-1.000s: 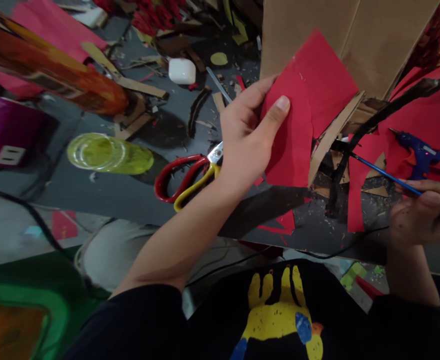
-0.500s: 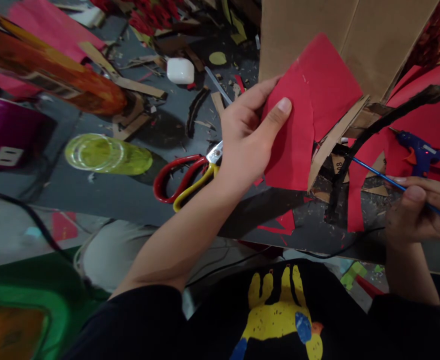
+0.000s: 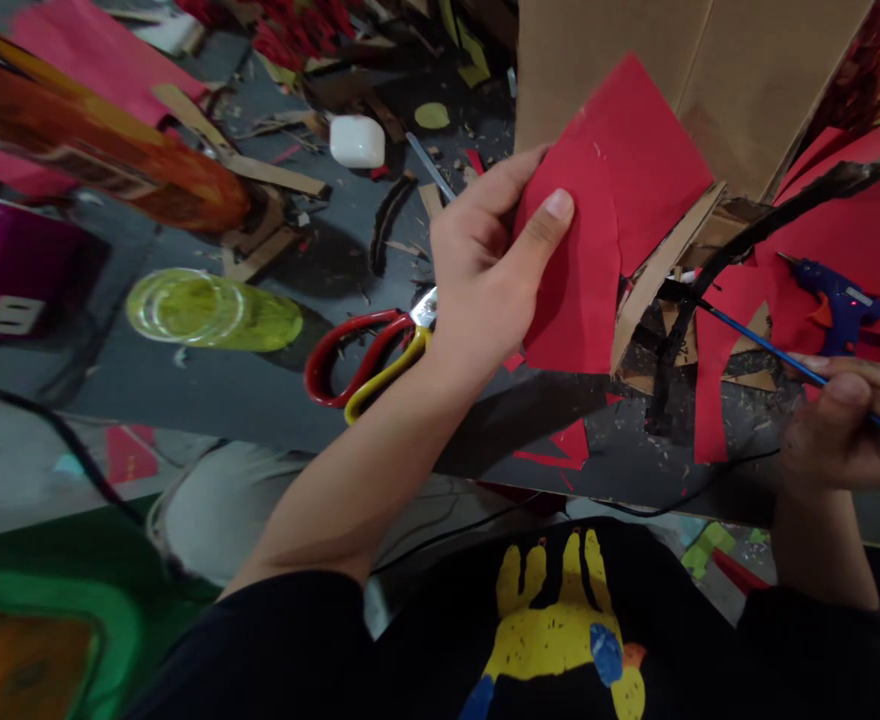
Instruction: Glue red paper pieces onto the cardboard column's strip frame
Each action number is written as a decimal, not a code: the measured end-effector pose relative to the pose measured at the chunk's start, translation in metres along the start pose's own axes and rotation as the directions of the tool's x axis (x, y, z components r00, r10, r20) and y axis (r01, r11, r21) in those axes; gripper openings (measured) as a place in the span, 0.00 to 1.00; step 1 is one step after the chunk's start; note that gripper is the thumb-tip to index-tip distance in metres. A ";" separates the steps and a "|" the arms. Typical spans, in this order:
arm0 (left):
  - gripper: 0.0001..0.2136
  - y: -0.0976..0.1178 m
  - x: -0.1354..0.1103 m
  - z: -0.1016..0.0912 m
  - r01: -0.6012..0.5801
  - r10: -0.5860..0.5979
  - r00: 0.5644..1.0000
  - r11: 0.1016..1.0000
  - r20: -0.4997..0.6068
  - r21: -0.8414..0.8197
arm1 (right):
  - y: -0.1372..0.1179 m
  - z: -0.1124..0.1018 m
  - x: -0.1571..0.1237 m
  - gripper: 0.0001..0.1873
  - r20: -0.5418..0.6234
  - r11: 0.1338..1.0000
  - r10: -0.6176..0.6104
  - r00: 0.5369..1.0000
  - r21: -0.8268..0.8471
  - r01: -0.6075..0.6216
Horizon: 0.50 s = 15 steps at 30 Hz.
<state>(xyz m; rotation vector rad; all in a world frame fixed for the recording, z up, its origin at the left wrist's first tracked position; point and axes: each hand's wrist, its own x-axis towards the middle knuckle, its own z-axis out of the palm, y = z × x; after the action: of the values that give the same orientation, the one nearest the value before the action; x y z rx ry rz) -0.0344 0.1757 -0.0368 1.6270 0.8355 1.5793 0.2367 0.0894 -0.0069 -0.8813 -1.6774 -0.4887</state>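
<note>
My left hand is closed on a red paper-covered cardboard piece, its thumb flat on the red face. A bare cardboard strip forms the piece's right edge. Beside that edge curves a long black-coated strip; whether the two are joined I cannot tell. At the right, my right hand pinches a thin blue-handled paintbrush. The brush's dark tip lies at the black strip, close to the cardboard edge. Red-and-yellow-handled scissors lie under my left wrist, their blades partly hidden.
A blue glue gun rests on red paper at right. Left of the scissors lies a yellow-green transparent cup. A white case sits among cardboard scraps. Behind stands a large cardboard panel. A black cable crosses the lower left.
The red piece and my left hand have shifted slightly left. My right hand has moved a little right and down, with the brush tip still at the black strip.
</note>
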 end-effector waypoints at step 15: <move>0.17 0.000 0.000 0.003 -0.045 0.046 0.995 0.999 0.086 -0.014 | -0.007 0.005 -0.001 0.14 0.037 0.992 0.047 0.998 0.116 -0.051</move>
<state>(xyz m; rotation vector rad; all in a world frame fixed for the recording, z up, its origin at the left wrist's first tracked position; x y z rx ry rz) -0.0317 0.1758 -0.0369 1.7039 0.7466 1.5304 0.2279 0.0884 -0.0083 -0.8475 -1.6935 -0.3404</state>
